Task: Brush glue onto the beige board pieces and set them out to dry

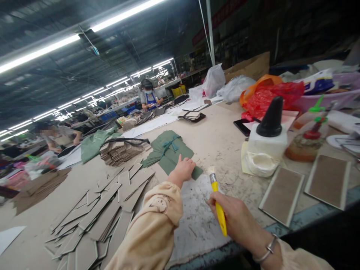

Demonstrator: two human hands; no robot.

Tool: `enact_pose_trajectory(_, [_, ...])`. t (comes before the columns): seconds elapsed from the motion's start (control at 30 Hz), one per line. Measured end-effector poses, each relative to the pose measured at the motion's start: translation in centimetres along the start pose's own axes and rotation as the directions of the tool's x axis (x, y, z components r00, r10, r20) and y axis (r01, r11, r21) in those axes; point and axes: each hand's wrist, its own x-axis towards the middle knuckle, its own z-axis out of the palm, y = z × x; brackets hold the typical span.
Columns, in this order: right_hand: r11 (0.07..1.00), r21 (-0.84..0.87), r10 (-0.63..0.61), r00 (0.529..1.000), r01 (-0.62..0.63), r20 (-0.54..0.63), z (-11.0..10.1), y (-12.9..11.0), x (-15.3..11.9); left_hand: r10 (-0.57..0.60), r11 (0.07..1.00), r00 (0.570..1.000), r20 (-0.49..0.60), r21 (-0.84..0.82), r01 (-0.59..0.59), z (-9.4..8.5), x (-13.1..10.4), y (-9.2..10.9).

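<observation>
My right hand is closed around the yellow handle of a paintbrush. Its pale bristles point away from me, above the stained white sheet. My left hand reaches forward, its fingers closed at the near end of a green flat piece; the exact grip is partly hidden. Just beyond lies a stack of green pieces, tied with a green strip. Left of my sleeve, many loose grey-brown panels with pale edges overlap in a heap.
At right stand a white container with a black cone top, a bottle of brown liquid and two brown panels by the table edge. A phone, a red bag and a tied brown stack lie farther back. Co-workers sit beyond.
</observation>
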Motion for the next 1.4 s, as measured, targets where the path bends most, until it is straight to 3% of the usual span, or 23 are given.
enact_pose_trajectory(0.2, [1.0, -0.019, -0.011, 0.994, 0.009, -0.11, -0.6, -0.1, 0.0, 0.042, 0.999, 0.998, 0.052, 0.015, -0.043, -0.2, -1.7, -0.3])
enact_pose_trajectory(0.37, [0.999, -0.04, -0.018, 0.947, 0.006, -0.321, -3.2, 1.4, 0.3, 0.052, 0.999, 0.997, 0.054, 0.001, -0.052, -0.5, -1.6, 0.7])
enact_pose_trajectory(0.47, [0.996, -0.039, 0.056, 0.872, -0.086, -0.486, -6.2, 2.6, 0.5, 0.056, 0.998, 0.997, 0.044, -0.022, -0.055, -0.4, -1.5, 0.9])
enact_pose_trajectory(0.53, [0.975, -0.041, 0.151, 0.788, -0.219, -0.596, -8.4, 3.4, 0.4, 0.037, 0.999, 0.999, 0.022, -0.036, -0.036, 0.0, -1.4, 0.9])
enact_pose_trajectory(0.6, [0.932, -0.071, 0.219, 0.709, -0.355, -0.671, -10.3, 4.1, 0.1, 0.013, 0.999, 1.0, 0.0, -0.048, -0.013, 0.5, -1.3, 1.0])
enact_pose_trajectory(0.67, [0.87, -0.148, 0.242, 0.67, -0.469, -0.702, -11.6, 4.9, -0.2, -0.011, 0.998, 1.0, -0.019, -0.057, 0.01, 0.9, -1.0, 1.3])
enact_pose_trajectory(0.77, [0.765, -0.301, 0.24, 0.686, -0.569, -0.687, -12.4, 6.0, -0.5, -0.058, 0.996, 0.997, -0.052, -0.069, 0.054, 1.3, -0.5, 2.0])
enact_pose_trajectory(0.93, [0.674, -0.43, 0.254, 0.734, -0.601, -0.629, -12.1, 7.3, 0.1, -0.191, 0.978, 0.969, -0.157, -0.112, 0.175, 0.6, -0.4, 2.3])
enact_pose_trajectory(1.03, [0.622, -0.501, 0.297, 0.773, -0.602, -0.56, -11.8, 8.1, 0.4, -0.284, 0.955, 0.931, -0.227, -0.154, 0.254, -1.4, -1.7, 1.5])
enact_pose_trajectory(1.13, [0.56, -0.549, 0.346, 0.777, -0.621, -0.526, -11.4, 9.3, 0.6, -0.327, 0.94, 0.908, -0.261, -0.19, 0.283, -4.3, -4.0, 0.5])
enact_pose_trajectory(1.27, [0.537, -0.573, 0.419, 0.786, -0.619, -0.455, -10.8, 10.9, 0.7, -0.246, 0.92, 0.951, -0.189, -0.355, 0.168, -7.2, -7.9, 0.0])
enact_pose_trajectory(1.4, [0.53, -0.595, 0.38, 0.796, -0.605, -0.471, -10.9, 11.4, 0.6, -0.116, 0.811, 0.993, -0.018, -0.579, 0.084, -6.1, -11.0, 1.1])
